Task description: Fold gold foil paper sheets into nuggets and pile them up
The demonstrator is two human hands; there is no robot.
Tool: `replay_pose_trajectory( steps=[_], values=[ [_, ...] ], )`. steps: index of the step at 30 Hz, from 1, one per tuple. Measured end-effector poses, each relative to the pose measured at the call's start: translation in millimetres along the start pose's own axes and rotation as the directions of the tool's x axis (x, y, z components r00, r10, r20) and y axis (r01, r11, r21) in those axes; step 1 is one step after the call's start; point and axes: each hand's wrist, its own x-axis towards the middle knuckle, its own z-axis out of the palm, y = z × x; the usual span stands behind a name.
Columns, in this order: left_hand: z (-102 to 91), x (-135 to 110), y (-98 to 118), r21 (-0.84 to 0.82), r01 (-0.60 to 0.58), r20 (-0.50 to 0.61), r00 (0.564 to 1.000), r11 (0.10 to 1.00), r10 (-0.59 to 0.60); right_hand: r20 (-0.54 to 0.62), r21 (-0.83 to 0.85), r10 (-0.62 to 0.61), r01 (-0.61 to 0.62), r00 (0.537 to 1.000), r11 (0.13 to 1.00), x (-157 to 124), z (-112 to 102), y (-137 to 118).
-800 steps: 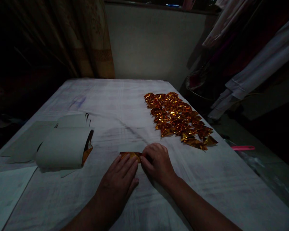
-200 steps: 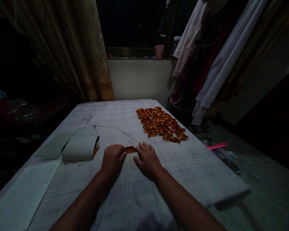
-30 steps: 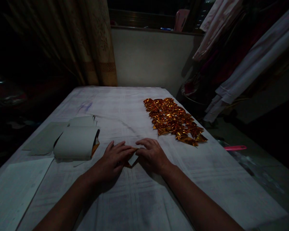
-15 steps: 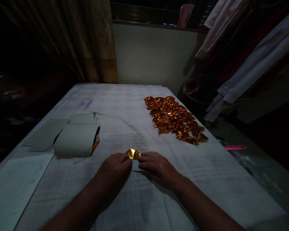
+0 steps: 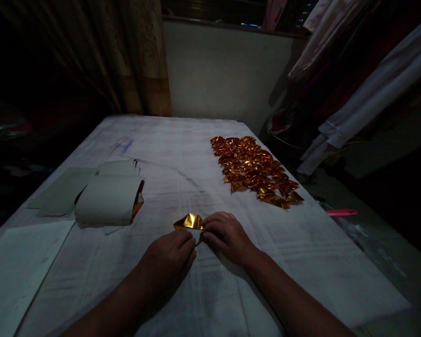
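Observation:
A sheet of gold foil paper [image 5: 190, 221], partly folded, lies on the cloth-covered table between my hands. Its gold side shows along the far edge, and its pale backing shows nearer to me. My left hand [image 5: 171, 252] pinches the near left part of the paper. At the right end, the fingers of my right hand [image 5: 226, 238] are closed on its edge. My fingertips hide the sheet's near corners. Many folded gold foil pieces [image 5: 250, 164] lie in rows at the right of the table.
To the left lies a stack of pale-backed foil sheets [image 5: 107, 199], curled over, with flat sheets [image 5: 61, 187] beside it. A white paper [image 5: 31, 262] covers the near left corner. Clothes [image 5: 365, 93] hang at the right, and a curtain [image 5: 140, 61] at the back left.
My left hand has moved down from the sheet's left end to its near side, uncovering the gold left tip. The right hand stays on the right end. The view has tilted slightly.

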Motion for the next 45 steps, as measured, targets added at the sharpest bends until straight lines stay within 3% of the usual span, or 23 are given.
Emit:
replay_pose_trajectory(
  steps=[10, 19, 25, 30, 45],
  values=[
    [-5.1, 2.2, 3.3, -0.011, -0.059, 0.008, 0.998, 0.998, 0.059, -0.012, -0.067, 0.088, -0.088, 0.996, 0.994, 1.2, 6.7, -5.4],
    [-5.9, 0.0, 2.0, 0.023, -0.045, 0.104, 0.994, 0.999, 0.043, 0.092, 0.026, 0.028, -0.031, 0.995, 0.999, -1.9, -4.7, -1.8],
    [-5.9, 1.4, 2.7, 0.031, -0.051, 0.105, 0.993, 0.998, 0.048, 0.032, 0.028, 0.112, -0.113, 0.993, 0.993, -0.6, 0.9, -2.8],
    [-4.8, 3.4, 3.2, 0.041, -0.074, 0.052, 0.996, 0.996, 0.072, 0.011, 0.015, 0.125, -0.125, 0.992, 0.992, 1.1, 3.7, -4.1],
    [0.0, 1.2, 3.2, 0.032, -0.028, 0.048, 0.998, 0.999, 0.026, -0.033, 0.005, 0.135, -0.135, 0.990, 0.991, 0.8, 6.3, -6.0]
  ],
)
